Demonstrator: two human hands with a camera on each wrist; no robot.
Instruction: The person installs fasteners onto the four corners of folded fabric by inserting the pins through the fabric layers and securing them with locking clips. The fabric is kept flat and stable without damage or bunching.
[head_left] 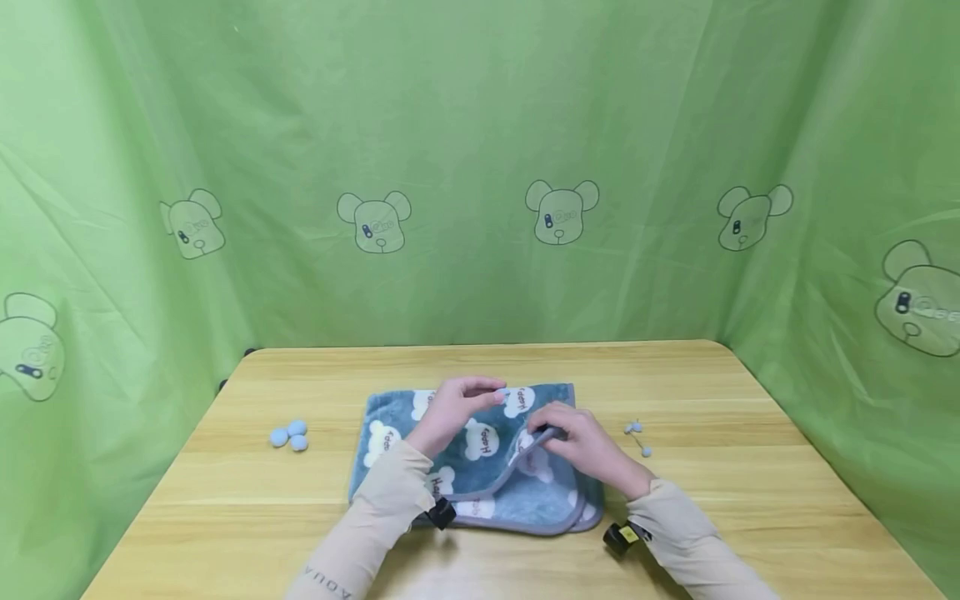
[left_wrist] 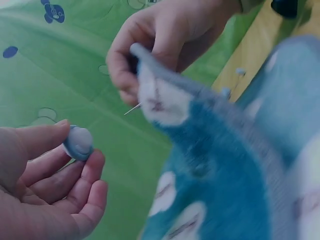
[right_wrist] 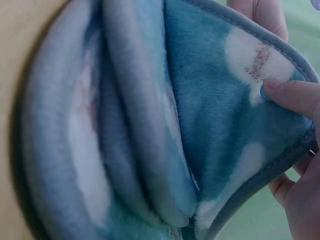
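Note:
My left hand [head_left: 453,408] pinches a small round light-blue cap [left_wrist: 80,142] between thumb and fingers, above the folded blanket [head_left: 480,479]. The blanket is teal with white bear-head patches and a grey edging. My right hand [head_left: 581,437] grips one of its corners and holds it lifted. From that corner a thin metal pin [left_wrist: 132,109] sticks out towards the left hand, apart from the cap. In the right wrist view, the right thumb [right_wrist: 295,95] presses on the cloth beside a small blue piece [right_wrist: 265,94], mostly hidden under the thumb tip.
Several round light-blue caps [head_left: 297,427] lie together on the wooden table [head_left: 225,517], left of the blanket. To its right are small blue-headed pins [head_left: 646,452]. Green curtains [head_left: 465,292] with bear outlines surround the table's back and sides.

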